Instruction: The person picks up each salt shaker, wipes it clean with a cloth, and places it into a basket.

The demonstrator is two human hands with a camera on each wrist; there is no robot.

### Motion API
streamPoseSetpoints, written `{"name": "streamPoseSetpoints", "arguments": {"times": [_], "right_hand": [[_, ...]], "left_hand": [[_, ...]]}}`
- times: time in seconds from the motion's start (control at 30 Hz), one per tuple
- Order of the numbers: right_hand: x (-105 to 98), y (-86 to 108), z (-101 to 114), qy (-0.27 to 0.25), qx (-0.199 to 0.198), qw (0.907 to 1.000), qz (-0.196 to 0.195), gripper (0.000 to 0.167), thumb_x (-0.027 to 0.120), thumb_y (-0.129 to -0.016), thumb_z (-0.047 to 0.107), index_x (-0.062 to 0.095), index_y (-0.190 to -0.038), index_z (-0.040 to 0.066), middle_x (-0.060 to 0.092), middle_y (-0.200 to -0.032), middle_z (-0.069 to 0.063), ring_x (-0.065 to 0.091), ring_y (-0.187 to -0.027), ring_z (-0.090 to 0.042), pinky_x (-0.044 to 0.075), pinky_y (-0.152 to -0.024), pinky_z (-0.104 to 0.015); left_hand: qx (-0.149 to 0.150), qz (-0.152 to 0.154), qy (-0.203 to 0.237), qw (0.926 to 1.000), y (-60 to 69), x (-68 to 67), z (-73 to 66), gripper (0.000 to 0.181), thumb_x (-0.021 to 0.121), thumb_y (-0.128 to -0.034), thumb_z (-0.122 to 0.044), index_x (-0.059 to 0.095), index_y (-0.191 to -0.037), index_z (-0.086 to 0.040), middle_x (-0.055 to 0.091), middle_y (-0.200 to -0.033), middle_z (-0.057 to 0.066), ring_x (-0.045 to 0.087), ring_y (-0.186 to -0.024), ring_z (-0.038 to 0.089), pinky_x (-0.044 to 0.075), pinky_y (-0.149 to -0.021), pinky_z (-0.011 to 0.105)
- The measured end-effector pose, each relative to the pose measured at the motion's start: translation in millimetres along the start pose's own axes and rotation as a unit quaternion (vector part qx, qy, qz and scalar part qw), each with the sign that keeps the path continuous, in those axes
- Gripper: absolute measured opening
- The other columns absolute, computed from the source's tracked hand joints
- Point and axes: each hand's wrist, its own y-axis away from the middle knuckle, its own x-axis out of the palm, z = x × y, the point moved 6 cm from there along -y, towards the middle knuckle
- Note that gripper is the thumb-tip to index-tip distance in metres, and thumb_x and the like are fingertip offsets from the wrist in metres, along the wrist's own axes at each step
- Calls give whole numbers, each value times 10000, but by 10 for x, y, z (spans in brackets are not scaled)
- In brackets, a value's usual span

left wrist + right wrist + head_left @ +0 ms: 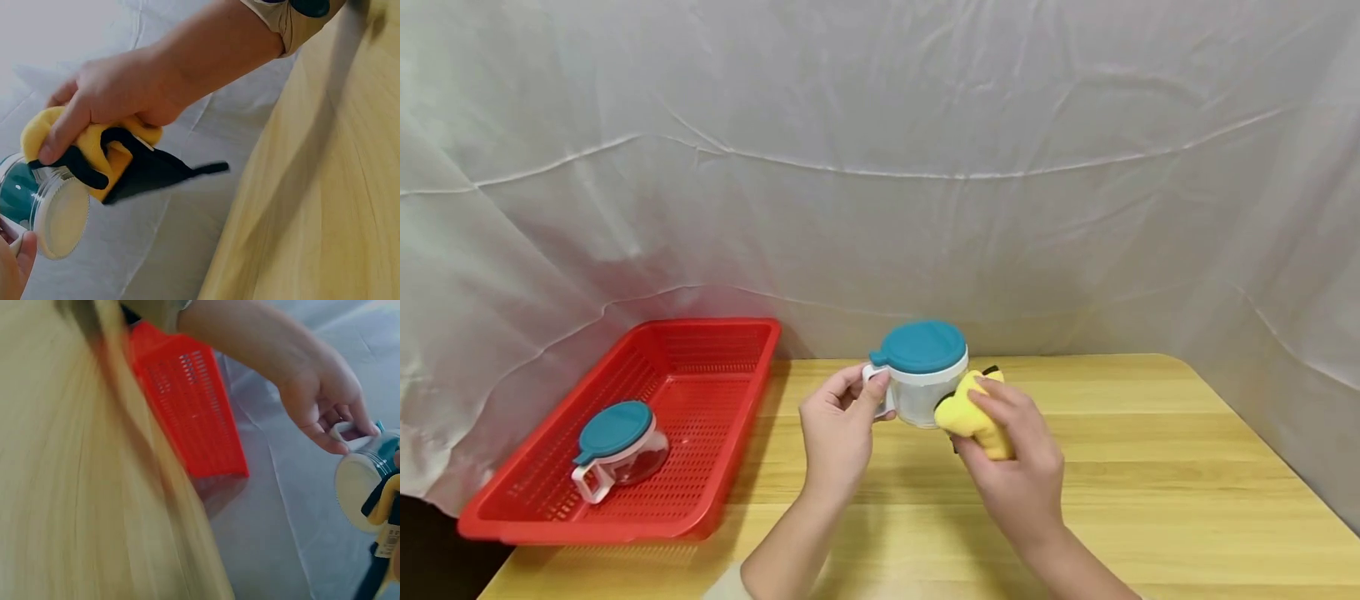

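Observation:
A clear seasoning jar (917,402) with a teal lid and white handle is held up over the table, upright or nearly so. My left hand (841,429) grips its handle between thumb and fingers. My right hand (1024,460) holds a bunched yellow cloth (976,417) with black edging against the jar's right side. In the left wrist view, a dark flap and strap hang from the cloth (94,140), beside the jar's round base (62,219). The right wrist view catches the left hand (325,394) on the handle; the cloth is partly cut off there.
A red plastic basket (758,392) with slotted sides stands at the left of the wooden table (1135,483). Inside it, a similar teal-lidded jar (643,462) lies tilted. Pale fabric (880,225) hangs behind the table and along both sides.

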Motion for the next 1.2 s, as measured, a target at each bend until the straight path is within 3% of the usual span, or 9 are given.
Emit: {"name": "streamPoseSetpoints", "arguments": {"times": [0.13,0.23,0.37,0.43,0.5,0.6,0.8,1.03,1.2], "right_hand": [[50,-13,191,452,-1481,9875,-311,264,666,-933,223,727,-931,-34,698,-1001,-215,644,-978,-366,473,-1027,-246],[42,-44,170,307,-1378,9894,-334,255,692,-913,203,719,-940,-49,692,-1006,-221,643,-975,-363,481,-1019,-252],[-2,-77,-93,-440,519,9977,18,285,775,-818,54,690,-1079,-23,673,-1088,-162,634,-990,-209,536,-869,-209],[-1,-47,-274,-823,1884,9783,249,377,790,-801,16,669,-1158,32,657,-1108,-102,626,-952,-166,558,-762,-209],[24,9,-432,-1070,3031,9458,460,386,770,-840,49,649,-1204,93,638,-1106,-62,619,-899,-158,564,-685,-209],[73,85,-625,-1136,3777,9163,699,348,747,-881,141,645,-1214,132,626,-1077,-59,623,-844,-183,581,-637,-256],[145,232,-1036,497,2748,9444,1734,389,797,-841,240,671,-1200,154,658,-1103,-35,566,-812,-166,509,-624,-261],[105,539,-1507,1618,2382,9020,3216,502,726,-890,380,612,-1323,155,639,-1217,-99,626,-979,-270,510,-775,-435],[-92,536,-1526,1732,2269,9030,3212,507,720,-892,392,613,-1321,144,629,-1227,-103,622,-1057,-339,518,-810,-538]], "left_hand": [[128,-10,-318,9994,24,-4,-16,166,780,-845,-124,744,-988,-48,633,-805,132,596,-705,191,606,-586,340],[158,94,-495,9986,18,-3,-19,157,782,-842,-123,745,-978,-54,635,-806,131,597,-719,196,606,-583,337],[-97,252,-455,9986,-18,-32,10,177,780,-845,-132,747,-1000,-53,639,-823,130,604,-732,194,608,-600,333],[-362,296,-320,9984,-38,-61,35,193,775,-850,-134,744,-1018,-46,643,-837,119,612,-739,188,609,-614,331],[-631,304,-124,9975,-55,-92,53,207,764,-860,-127,737,-1041,-29,656,-856,105,626,-757,181,610,-622,331],[-879,227,123,9958,-79,-144,51,219,747,-872,-106,726,-1065,-7,672,-883,89,644,-786,178,611,-626,336],[-787,-51,48,9969,-118,-270,-3,244,752,-864,-90,715,-1076,25,677,-891,77,635,-785,176,607,-619,320],[-460,-170,-320,9983,-116,-395,-71,223,758,-860,-108,731,-1060,-12,681,-892,113,635,-763,219,609,-629,321],[-154,-9,-574,9982,-136,-407,-148,220,764,-857,-133,740,-1055,-40,697,-927,138,645,-766,230,611,-648,327]]}}
